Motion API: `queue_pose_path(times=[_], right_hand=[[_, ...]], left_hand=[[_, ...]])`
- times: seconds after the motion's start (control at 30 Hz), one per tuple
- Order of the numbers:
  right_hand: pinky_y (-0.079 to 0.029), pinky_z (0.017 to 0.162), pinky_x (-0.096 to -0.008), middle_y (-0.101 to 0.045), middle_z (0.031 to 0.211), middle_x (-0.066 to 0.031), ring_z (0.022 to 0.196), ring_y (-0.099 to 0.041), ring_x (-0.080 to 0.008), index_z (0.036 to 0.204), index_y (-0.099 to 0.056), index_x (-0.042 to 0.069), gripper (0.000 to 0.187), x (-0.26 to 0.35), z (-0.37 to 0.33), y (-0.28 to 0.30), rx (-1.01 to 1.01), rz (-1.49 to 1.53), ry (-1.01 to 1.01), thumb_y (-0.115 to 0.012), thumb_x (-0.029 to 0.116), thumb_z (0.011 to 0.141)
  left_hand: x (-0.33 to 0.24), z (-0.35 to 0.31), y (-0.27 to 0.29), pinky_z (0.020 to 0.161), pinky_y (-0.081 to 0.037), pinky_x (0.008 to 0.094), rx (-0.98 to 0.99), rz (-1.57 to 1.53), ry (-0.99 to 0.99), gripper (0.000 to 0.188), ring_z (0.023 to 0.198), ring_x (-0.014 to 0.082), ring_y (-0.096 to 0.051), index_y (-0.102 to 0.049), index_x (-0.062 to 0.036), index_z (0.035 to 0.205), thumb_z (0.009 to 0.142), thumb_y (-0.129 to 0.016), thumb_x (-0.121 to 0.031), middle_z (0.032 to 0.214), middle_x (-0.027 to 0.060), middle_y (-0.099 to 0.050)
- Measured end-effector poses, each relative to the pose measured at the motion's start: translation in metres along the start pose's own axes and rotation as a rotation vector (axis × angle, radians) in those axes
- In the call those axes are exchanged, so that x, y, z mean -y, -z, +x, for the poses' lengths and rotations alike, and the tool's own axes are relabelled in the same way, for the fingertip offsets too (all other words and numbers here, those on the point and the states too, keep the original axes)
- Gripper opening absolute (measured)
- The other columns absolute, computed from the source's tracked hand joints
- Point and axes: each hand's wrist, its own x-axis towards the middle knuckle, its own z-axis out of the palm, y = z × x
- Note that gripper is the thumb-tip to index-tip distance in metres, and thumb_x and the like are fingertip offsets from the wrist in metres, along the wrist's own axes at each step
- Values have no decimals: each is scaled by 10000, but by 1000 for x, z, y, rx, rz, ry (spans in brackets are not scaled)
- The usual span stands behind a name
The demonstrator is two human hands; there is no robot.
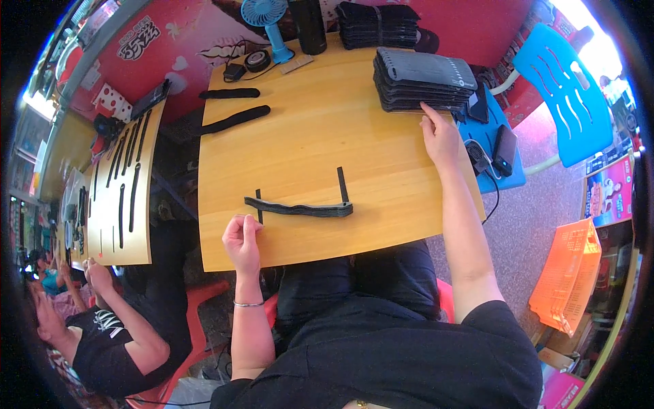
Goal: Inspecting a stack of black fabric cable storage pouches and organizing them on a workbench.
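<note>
Stack (426, 78) of flat panels sits on the wooden counter (320, 133); taking it as landmark. Top panel grey, smooth-looking, round-cornered, with small marks along its border; layers under it dark, edges a little uneven. Judged as a pile: moderate weight, single panels light and bendable, perhaps padded, unlikely to break; faces may slide on one another, so best held by two opposite edges. Right grip (440, 142) is at the stack's near edge, index finger extended to its lower layers, the other fingers folded; cannot tell whether anything is pinched. Band (300, 208) lies on the counter, left of the stack and nearer the wearer: long, narrow, wavy, layered, grey along its upper face, black at the edge, thicker at its right end. Looks light, soft, fabric-like, probably limp if lifted by one end; the thick end seems the surest hold, with a second hold near the left end against sagging. Two thin flat straps, left strap (259, 193) and right strap (342, 183), run crosswise at its ends. Left grip (242, 240) is just beside the left strap's near end, fingers curled, thumb laid against them; cannot tell if the strap is between. Farther left of the stack, two dark strips, upper strip (229, 93) and lower strip (236, 119), round-ended, dull, apparently textile, likely floppy and hardly slippery.
</note>
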Motion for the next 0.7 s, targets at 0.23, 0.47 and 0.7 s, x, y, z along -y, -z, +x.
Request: queue_pose_path(times=[0.23, 0.47, 0.7], right_hand=[[-489, 644, -408, -678, 882, -163, 761, -650, -327, 1149, -665, 149, 273, -6, 1, -2, -6, 59, -10, -567, 134, 894], [-467, 583, -333, -674, 791, -143, 630, -630, -231, 1129, -687, 127, 258, -4, 2, -3, -38, -35, 84, -592, 118, 889], [-489, 662, -388, -677, 888, -155, 754, -637, -307, 1126, -685, 127, 271, -2, 2, -2, -32, -63, 96, -572, 111, 880]], left_hand=[[1, 0, -1, 659, -430, 226, 7, -33, 6, 244, 674, 80, -513, -521, -14, 728, 963, -550, -70, 711, 23, -565], [2, 0, 1, 657, -432, 226, 6, -32, 6, 245, 677, 82, -515, -520, -13, 729, 965, -550, -72, 722, 25, -568], [0, -2, 0, 648, -421, 220, -5, -18, 4, 249, 670, 73, -509, -526, -14, 727, 966, -552, -80, 708, 18, -565]])
